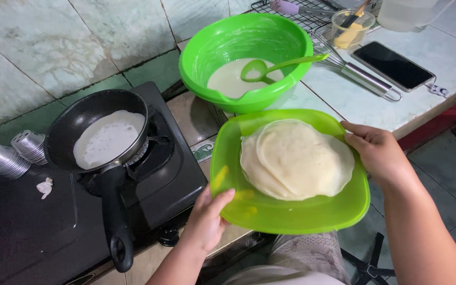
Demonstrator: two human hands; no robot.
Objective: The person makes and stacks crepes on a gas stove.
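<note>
I hold a green square plate (291, 216) in both hands above the counter's front edge. A stack of pale thin crepes (294, 158) lies on it. My left hand (207, 219) grips the plate's near-left rim, and my right hand (378, 150) grips its right rim. To the left, a black frying pan (64, 129) sits on a black gas stove (22, 221), with a thin round of white batter (107, 138) cooking in it. The pan's handle (116, 221) points toward me.
Behind the plate stands a green bowl (212, 47) of white batter with a green ladle (270, 68) in it. A whisk (354, 71), a dark phone (394, 66), a small cup of yellow fat (350, 29) and a wire rack (296, 13) lie at the back right. Two metal moulds (14, 153) stand left.
</note>
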